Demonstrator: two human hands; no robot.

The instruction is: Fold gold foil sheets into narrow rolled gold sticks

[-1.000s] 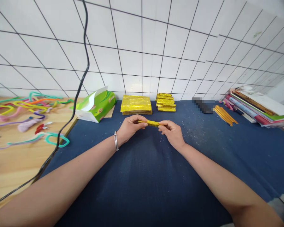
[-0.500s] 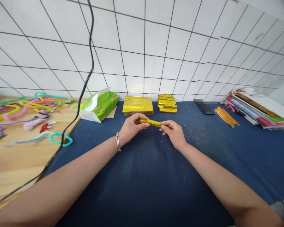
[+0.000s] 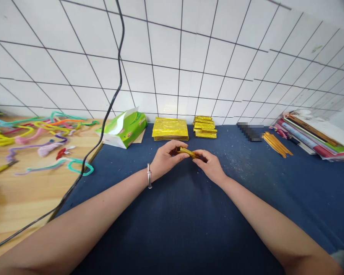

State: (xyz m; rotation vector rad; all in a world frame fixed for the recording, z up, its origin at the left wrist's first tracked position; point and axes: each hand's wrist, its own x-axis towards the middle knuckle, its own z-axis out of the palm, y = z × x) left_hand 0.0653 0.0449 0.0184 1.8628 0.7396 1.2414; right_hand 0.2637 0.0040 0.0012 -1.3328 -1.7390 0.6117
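Between my two hands is a narrow folded strip of gold paper (image 3: 188, 152), held above the dark blue cloth (image 3: 172, 221). My left hand (image 3: 168, 158) pinches its left end between thumb and fingers; a silver bangle circles that wrist. The right end is gripped by the thumb and fingers of my right hand (image 3: 209, 164). Just behind my left hand lies a stack of flat gold sheets (image 3: 170, 128). To the right of that stack is a pile of folded gold strips (image 3: 205, 127).
A green tissue pack (image 3: 126, 128) stands at the back left. Colourful fuzzy stems (image 3: 50, 130) lie on the wooden table, crossed by a black cable (image 3: 103, 130). At right are a black object (image 3: 250, 131), orange-gold strips (image 3: 276, 144) and stacked books (image 3: 312, 133).
The gold strip has turned in my fingers and shows more of its folded edge. My hands are closer together. The whole view has shifted slightly.
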